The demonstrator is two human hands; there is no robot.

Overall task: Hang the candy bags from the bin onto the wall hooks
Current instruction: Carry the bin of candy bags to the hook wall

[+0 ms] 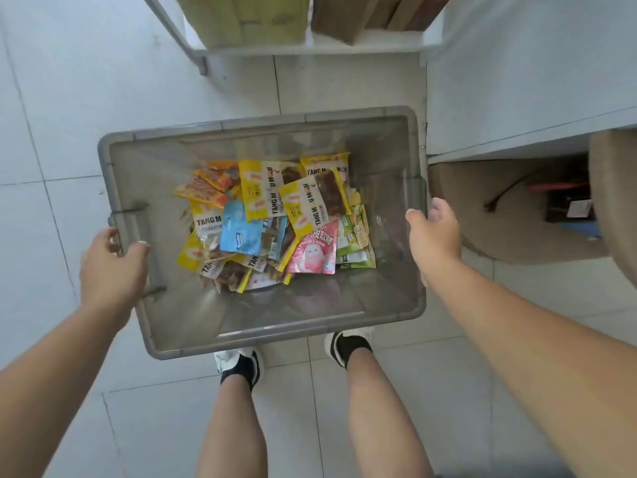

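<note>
A grey see-through plastic bin [262, 124] is in front of my legs, above the tiled floor. Several candy bags [275, 215] lie heaped in its bottom: yellow-and-white ones, a blue one, a pink one, green ones. My left hand [112, 267] grips the bin's left rim at the handle, thumb over the edge. My right hand [434, 232] grips the right rim, thumb inside the wall. No wall hooks are in view.
A white shelf unit [310, 46] with cardboard boxes stands just beyond the bin. A white counter [517, 98] rises at the right, with a round tan stool [510, 229] below it. My feet [241, 367] stand under the bin's near edge.
</note>
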